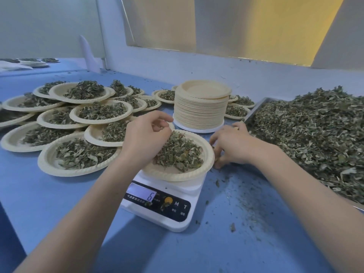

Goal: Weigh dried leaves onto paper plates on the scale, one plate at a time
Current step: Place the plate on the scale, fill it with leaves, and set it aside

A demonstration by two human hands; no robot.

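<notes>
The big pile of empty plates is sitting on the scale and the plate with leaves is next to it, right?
No, swapped. The head view shows the plate with leaves on the scale, while the stack of empty plates stands on the table behind it.

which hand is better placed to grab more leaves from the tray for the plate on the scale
Right, probably. The right hand sits between the plate and the tray of leaves. The left hand is over the plate's far side, already pinching leaves.
</notes>
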